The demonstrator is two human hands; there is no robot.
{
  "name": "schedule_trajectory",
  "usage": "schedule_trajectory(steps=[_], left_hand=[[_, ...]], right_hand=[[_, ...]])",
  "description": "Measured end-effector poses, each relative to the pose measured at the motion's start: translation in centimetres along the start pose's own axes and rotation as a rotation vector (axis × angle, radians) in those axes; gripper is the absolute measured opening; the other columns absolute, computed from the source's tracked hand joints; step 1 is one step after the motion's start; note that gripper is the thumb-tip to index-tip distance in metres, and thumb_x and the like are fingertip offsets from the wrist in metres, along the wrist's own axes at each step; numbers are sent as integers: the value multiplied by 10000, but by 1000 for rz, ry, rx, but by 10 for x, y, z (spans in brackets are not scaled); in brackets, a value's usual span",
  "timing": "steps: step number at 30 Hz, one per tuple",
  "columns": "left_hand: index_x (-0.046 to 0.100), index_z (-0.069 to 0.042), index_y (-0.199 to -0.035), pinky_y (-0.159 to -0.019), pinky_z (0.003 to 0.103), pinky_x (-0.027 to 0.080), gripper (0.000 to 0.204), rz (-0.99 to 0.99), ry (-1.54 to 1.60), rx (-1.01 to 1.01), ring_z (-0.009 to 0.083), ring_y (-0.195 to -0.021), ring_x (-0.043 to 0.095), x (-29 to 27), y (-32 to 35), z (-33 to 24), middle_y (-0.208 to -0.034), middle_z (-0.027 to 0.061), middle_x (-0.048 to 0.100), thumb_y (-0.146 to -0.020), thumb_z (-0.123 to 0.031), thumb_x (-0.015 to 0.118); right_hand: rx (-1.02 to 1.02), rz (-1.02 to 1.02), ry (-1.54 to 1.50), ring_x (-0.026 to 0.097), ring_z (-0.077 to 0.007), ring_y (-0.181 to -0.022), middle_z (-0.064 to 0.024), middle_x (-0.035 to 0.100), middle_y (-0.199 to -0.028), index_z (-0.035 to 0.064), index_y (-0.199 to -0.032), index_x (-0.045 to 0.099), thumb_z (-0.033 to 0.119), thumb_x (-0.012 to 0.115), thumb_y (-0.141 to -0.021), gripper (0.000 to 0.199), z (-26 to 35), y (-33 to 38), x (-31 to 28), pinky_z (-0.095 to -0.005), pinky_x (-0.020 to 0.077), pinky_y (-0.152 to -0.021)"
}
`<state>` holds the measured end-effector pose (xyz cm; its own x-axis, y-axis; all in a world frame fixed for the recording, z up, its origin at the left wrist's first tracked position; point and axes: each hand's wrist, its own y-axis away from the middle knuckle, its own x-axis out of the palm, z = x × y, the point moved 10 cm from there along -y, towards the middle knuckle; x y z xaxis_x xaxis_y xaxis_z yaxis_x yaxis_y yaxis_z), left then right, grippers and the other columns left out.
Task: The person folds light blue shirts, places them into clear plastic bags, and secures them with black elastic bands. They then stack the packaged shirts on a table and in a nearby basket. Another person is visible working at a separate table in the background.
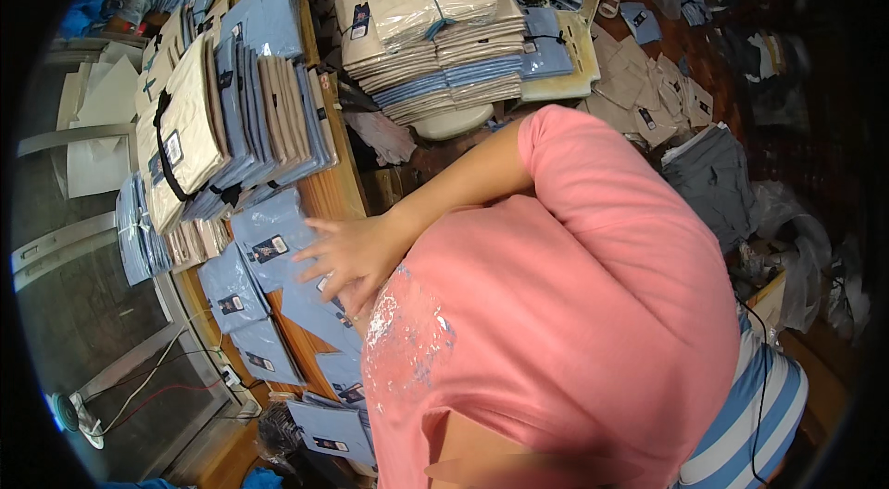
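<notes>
My right hand [352, 253] reaches across to the left with its fingers spread, palm side down, over folded light-blue garments in clear plastic. Its fingers lie on or just above a blue packaged garment [319, 313] on the wooden table; the hand partly covers it and its dark label. Beside the fingertips is another blue packaged garment [269, 230], with a dark tag. Further left lies one more blue packaged garment [227, 290]. My left hand does not show; my pink shirt fills the area next to the right hand.
Tall stacks of beige and blue packaged garments [250, 109] stand at the far left of the table [329, 188]. Another pile [435, 54] rests on plastic chairs [583, 54]. Beige packages [630, 81] and grey cloth [708, 179] lie at right. Cables run near a small fan-like device [69, 415].
</notes>
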<state>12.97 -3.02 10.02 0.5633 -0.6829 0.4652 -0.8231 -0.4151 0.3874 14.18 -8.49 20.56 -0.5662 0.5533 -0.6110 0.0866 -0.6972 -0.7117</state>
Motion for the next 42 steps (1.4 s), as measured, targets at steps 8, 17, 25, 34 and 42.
schedule_trajectory(steps=[8, 17, 25, 34, 42], left_hand=[[415, -95, -1241, -914, 363, 436, 368, 280, -25, -193, 213, -1110, 475, 79, -2, 27, -1185, 105, 471, -957, -317, 344], [502, -111, -1113, -760, 343, 489, 519, 423, 9, -622, 213, -918, 567, 143, -13, 89, -973, 74, 577, -879, -559, 381], [192, -148, -1430, -1046, 510, 124, 900, 939, -484, -494, 269, -1339, 185, 190, -4, 111, -1471, 91, 197, -780, -770, 208], [416, -24, -1306, -1051, 309, 238, 458, 914, -1093, -200, 270, -1282, 335, 130, -28, 138, -1363, 159, 391, -909, -239, 490], [401, -4, -1297, -1032, 363, 291, 520, 748, -1371, -54, 337, -1246, 367, 52, -27, 104, -1320, 212, 414, -877, -281, 533]], right_hand=[[40, 145, -92, 283, -353, -1292, -150, 407, -1307, 244, -1140, 568, 227, 593, -783, 358, 1, 49, -72, -614, 270, -971], [374, -112, 268, 406, -337, -1213, -118, 490, -1204, 267, -998, 646, 232, 644, -712, 288, 25, 108, -125, -532, 337, -982], [286, -1002, 1911, 532, -276, -916, -98, 531, -1030, 135, -1054, 538, 215, 662, -724, 362, 268, 187, -319, -391, 444, -808], [2522, -152, 1288, 342, -362, -1265, -152, 318, -1405, 81, -1355, 318, 336, 636, -748, 732, 105, 718, -263, -533, 261, -1020], [1796, 313, -307, 524, -310, -1024, -174, 524, -1164, 49, -1174, 516, 282, 649, -735, 514, -147, 517, 90, -417, 408, -867]])
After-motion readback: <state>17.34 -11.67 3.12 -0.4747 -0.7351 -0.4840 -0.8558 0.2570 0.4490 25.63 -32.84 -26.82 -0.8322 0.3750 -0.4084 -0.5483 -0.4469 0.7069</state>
